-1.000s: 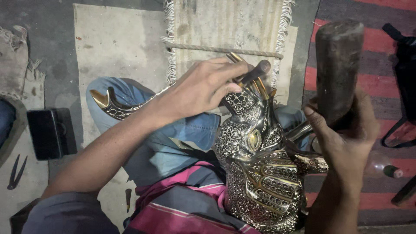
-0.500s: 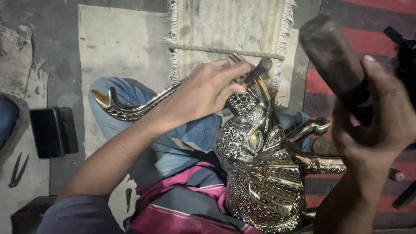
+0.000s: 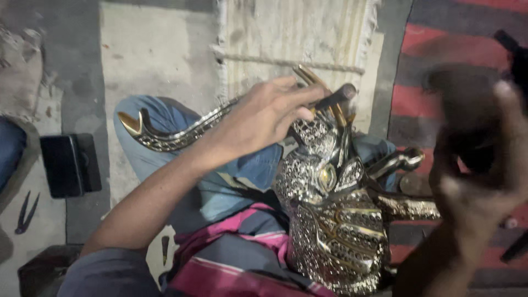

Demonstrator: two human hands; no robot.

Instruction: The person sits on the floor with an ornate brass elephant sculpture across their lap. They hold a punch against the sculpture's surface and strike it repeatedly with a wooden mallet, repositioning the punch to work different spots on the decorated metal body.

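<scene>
The ornate silver-and-gold metal animal head (image 3: 335,220) rests in your lap, propped against your jeans-clad knee (image 3: 165,143), its long curved horn (image 3: 176,135) sweeping out to your left with a gold tip. Beneath you lies a pale fringed mat (image 3: 297,38) over a bare grey concrete floor (image 3: 148,60), with a red-and-dark striped rug (image 3: 440,66) to your right. A black boxy object (image 3: 69,165) sits on the floor to your left, and small dark pliers (image 3: 25,212) lie nearer the edge. Your left hand (image 3: 264,118) pinches a dark punch-like rod (image 3: 335,98), fingers curled round it, setting it against the top of the head. Your right hand (image 3: 489,165) is clenched around a dark hammer (image 3: 467,104), blurred, raised well apart from the piece.
</scene>
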